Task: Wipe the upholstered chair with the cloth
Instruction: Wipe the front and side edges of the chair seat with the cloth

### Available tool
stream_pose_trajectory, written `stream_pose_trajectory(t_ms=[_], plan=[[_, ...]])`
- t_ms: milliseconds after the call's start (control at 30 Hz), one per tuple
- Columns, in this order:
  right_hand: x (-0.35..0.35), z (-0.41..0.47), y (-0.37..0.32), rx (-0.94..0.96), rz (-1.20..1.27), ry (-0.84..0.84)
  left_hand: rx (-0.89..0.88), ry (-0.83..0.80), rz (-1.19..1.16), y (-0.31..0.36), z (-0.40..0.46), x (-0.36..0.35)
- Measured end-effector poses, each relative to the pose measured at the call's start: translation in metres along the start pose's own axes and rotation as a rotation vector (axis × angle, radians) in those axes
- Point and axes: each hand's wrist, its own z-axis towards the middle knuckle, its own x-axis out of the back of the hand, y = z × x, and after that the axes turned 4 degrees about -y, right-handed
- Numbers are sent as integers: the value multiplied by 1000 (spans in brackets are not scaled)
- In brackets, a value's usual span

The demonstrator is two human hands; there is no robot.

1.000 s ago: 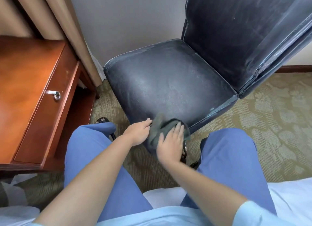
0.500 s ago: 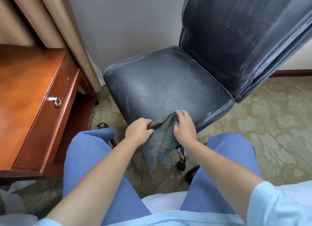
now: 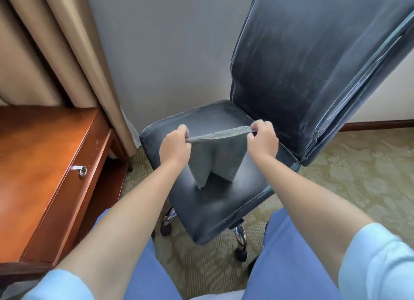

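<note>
A dark blue upholstered chair with a tall backrest stands in front of me on chrome legs with castors. A grey cloth hangs stretched above the seat. My left hand grips its left top corner and my right hand grips its right top corner. The cloth's top edge is pulled taut between them and its lower part hangs folded toward the seat.
A reddish wooden desk with a drawer and metal handle stands at the left. Beige curtains hang behind it beside a grey wall. Patterned green carpet covers the floor. My blue trouser legs are at the bottom.
Both hands have lifted the cloth from the seat's front edge and moved apart, spreading it taut above the seat. The view has risen and shows more of the backrest.
</note>
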Motion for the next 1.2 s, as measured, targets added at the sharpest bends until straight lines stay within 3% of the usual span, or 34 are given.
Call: stream_pose_trajectory(t_ms=[133,267,333,467,600,700,767,867,967,1067,1200], plan=[[2,-5,-3,100,134,20,-67,77,-48,6,-1,9],[-17,-34,34,100,-8,-127,-99,-47,51,-22,-30,-15],[-27,-53,55,92,-203,-314,-72,-193,111,-44,-49,-34],[-38,-75,80,60,-592,-888,4,-610,215,-81,-77,-61],[-37,-62,73,4,-691,-1135,19,-812,185,-81,-72,-59],[-36,-40,55,-49,-582,-1083,104,-756,70,-77,-50,-49],[-40,-19,46,-25,-502,-981,172,-604,-13,-79,-32,-44],[-47,8,33,-6,-285,-718,241,-325,-112,-80,-6,-40],[-55,14,30,57,-121,-534,200,-260,-243,-77,9,-44],[-74,-3,42,243,-198,-530,44,-262,-96,-78,-1,-53],[-87,-25,65,605,-487,-766,-296,-391,237,-98,-29,-75]])
